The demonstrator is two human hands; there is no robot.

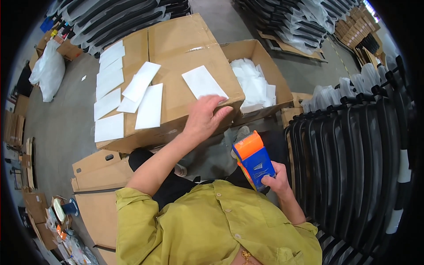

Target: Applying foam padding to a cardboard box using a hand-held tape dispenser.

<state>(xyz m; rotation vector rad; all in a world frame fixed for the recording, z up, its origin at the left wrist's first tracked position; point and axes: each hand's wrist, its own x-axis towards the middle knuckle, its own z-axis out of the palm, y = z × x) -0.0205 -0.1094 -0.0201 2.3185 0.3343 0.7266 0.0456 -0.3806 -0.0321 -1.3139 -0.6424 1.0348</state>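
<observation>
One blue-and-orange tape dispenser [255, 160], toothed edge facing far, is gripped in the right hand [277, 177]. Farther left, the blurred left hand [206, 116], fingers open, thumb apart, overlaps a flat white sheet's [202, 81] near edge; contact is unclear. The sheet lies on a cardboard box [176, 53], right of more white sheets [149, 106]; rightward, an open carton [280, 92] holds crumpled white pieces [251, 79].

No words or numbers can be read clearly. The blue plastic tape dispenser with an orange toothed front [255, 160] carries a pale triangular mark on its flat blue side and, beneath that, a dark line-drawn symbol; a small pale label [38, 198] on a brown cardboard box [35, 210] at far left is too small to make out
</observation>
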